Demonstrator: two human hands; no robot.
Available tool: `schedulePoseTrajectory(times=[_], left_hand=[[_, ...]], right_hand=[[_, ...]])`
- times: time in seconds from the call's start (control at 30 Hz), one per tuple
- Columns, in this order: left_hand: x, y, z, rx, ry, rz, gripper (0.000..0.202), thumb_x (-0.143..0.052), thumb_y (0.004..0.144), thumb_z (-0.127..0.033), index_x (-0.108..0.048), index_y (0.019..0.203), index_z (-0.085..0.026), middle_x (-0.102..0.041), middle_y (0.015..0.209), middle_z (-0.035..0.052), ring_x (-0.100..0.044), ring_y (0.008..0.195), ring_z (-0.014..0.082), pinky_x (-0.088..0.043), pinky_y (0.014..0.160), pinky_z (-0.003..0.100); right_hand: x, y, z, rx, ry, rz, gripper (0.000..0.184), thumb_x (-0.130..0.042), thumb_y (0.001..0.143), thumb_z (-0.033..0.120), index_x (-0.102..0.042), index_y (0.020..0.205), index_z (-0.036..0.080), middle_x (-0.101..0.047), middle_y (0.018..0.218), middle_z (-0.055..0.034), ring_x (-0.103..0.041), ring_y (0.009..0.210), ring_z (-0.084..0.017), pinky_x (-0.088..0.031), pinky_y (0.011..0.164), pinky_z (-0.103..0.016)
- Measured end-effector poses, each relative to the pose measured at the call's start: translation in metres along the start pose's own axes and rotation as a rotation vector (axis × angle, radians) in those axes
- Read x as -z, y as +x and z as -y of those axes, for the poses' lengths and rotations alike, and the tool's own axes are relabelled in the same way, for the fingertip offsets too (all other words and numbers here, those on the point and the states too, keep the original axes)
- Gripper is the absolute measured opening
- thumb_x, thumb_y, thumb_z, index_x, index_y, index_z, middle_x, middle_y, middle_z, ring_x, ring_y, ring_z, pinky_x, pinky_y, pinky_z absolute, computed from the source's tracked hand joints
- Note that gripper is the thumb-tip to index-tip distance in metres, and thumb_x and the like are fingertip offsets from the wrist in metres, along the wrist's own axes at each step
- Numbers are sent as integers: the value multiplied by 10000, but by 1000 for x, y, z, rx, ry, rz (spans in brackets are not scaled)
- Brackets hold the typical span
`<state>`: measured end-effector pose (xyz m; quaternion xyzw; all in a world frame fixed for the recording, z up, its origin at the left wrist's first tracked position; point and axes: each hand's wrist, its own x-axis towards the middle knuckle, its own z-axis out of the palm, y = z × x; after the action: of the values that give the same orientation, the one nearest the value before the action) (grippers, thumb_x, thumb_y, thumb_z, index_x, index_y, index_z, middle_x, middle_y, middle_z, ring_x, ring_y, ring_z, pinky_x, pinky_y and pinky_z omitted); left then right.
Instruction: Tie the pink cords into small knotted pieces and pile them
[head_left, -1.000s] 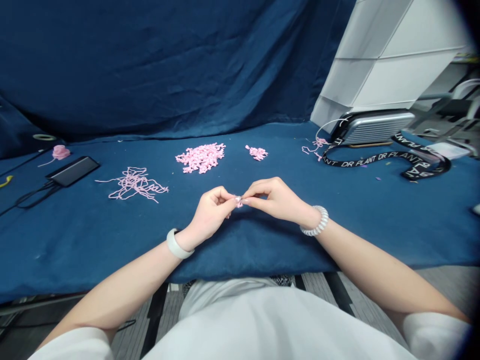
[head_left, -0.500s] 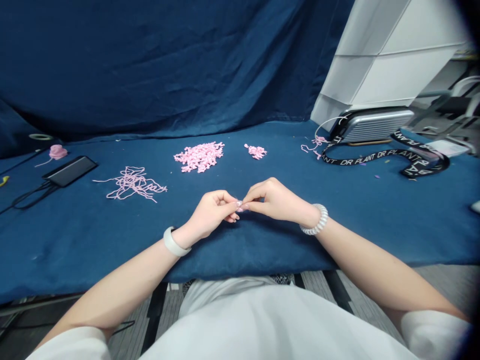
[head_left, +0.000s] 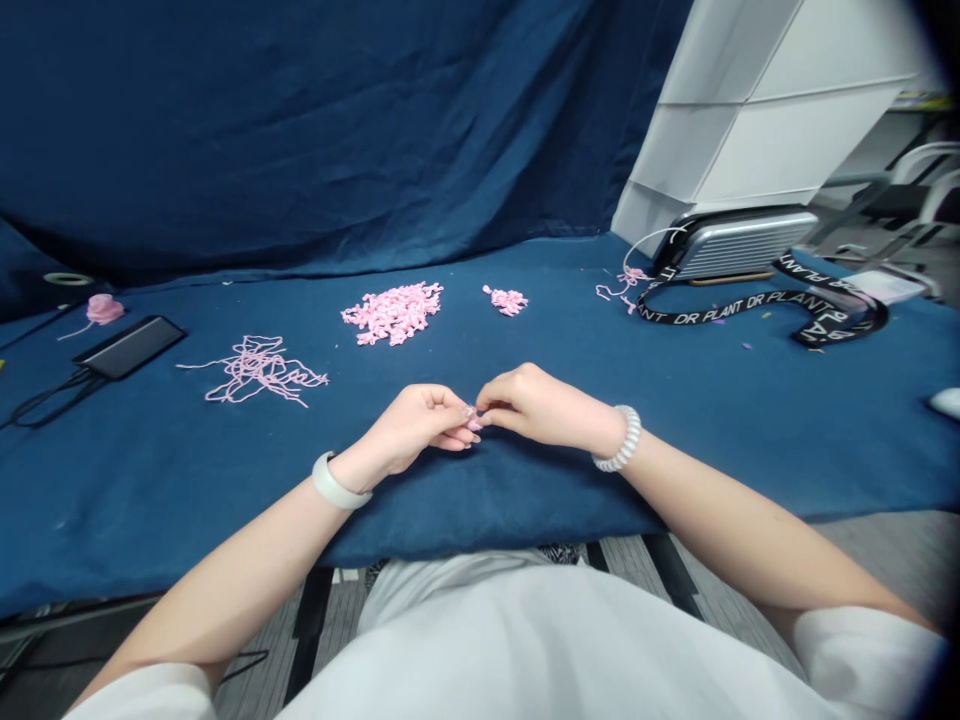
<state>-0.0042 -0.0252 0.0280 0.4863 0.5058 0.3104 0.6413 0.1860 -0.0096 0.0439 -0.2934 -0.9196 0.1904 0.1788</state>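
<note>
My left hand [head_left: 412, 425] and my right hand [head_left: 532, 400] meet over the blue cloth, fingertips together. Both pinch a tiny piece of pink yarn [head_left: 472, 418], mostly hidden by the fingers. Farther up the cloth lies a heap of small knotted pink yarn pieces [head_left: 392, 312], with a smaller heap of the same pieces [head_left: 507, 300] to its right. A loose tangle of pink yarn [head_left: 259, 372] lies to the left of my hands. Neither hand touches these.
Blue cloth [head_left: 675, 420] covers the table, and more hangs behind it. At left are a pink yarn ball [head_left: 103, 309] and a black phone [head_left: 129, 346] with a cable. At right are a silver case [head_left: 739, 245], a black "DR PLANT" lanyard [head_left: 750, 308] and a white drawer unit [head_left: 720, 110].
My hands have stayed together at the yarn, with the fingers shifting slightly. The whole view has drifted a little as my head moved.
</note>
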Motion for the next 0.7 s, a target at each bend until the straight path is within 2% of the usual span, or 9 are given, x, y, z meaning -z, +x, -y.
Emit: schedulePoseTrajectory(times=[0.2,0.37,0.53,0.7], left_hand=[[0,-2,-6,54,-107,-15,188,-691,708,-267,-557,746,-141,-710,717,105,-690,637,179,-555,591,253],[3,-4,-11,67,-226,1,173,-631,720,-252,-501,799,-169,-690,662,95,-693,638,210,-554,618,299],[6,-3,-12,92,-265,-7,169,-596,720,-224,-512,857,-172,-680,651,91,-694,654,217,-550,627,305],[6,-4,-12,73,-273,-28,203,-599,715,-224,-518,893,-171,-685,683,94,-697,687,232,-548,617,310]], right_hand=[[-16,0,9,-70,-245,8,122,-451,893,111,-571,886,127,-643,846,-82,-609,744,-158,-423,668,-254],[-24,2,16,-39,-429,37,96,-457,890,94,-547,893,127,-608,867,-82,-586,757,-171,-428,698,-281],[-27,5,11,7,-499,51,109,-490,882,112,-578,819,126,-604,806,-70,-569,710,-166,-409,668,-286],[-26,8,-1,52,-463,13,151,-489,876,107,-611,788,130,-615,780,-58,-551,685,-142,-374,637,-265]])
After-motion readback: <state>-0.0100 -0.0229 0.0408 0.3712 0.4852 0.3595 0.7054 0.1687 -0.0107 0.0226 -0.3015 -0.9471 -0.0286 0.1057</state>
